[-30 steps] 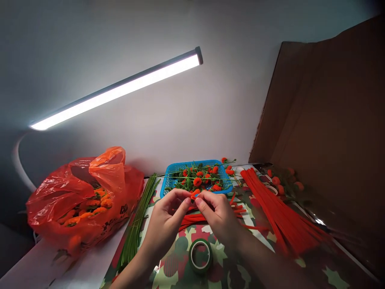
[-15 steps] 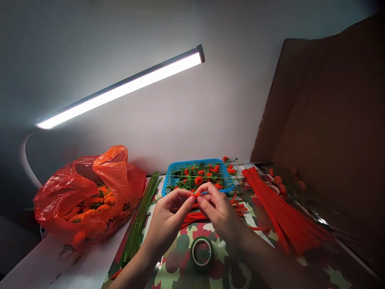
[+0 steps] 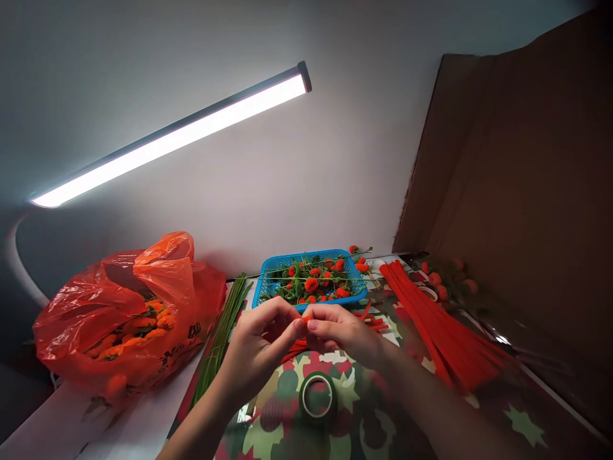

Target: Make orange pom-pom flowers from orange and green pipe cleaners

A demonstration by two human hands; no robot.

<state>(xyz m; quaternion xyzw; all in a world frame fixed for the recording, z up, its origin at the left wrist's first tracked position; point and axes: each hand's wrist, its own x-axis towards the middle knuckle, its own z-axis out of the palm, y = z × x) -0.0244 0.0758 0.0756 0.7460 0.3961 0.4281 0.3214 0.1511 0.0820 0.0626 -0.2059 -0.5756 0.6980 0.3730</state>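
My left hand and my right hand meet at the middle of the table, fingertips touching. Between both thumbs and forefingers is a short red pipe cleaner, mostly covered by the fingers. Cut red pipe cleaners lie just behind my right hand. On the patterned cloth below the hands stands a roll of green tape. Beyond the fingers is a blue basket, holding red pompom-like flowers with green stems.
On the left sits a red plastic bag of orange-red flowers, beside a bundle of green stems. Long red pipe cleaners fan out at right. A cardboard panel stands behind them. A lit lamp hangs above.
My right hand has turned flatter, its fingers now lying more sideways against the left fingertips. Both hands keep the red piece pinched. The whole view has shifted slightly.
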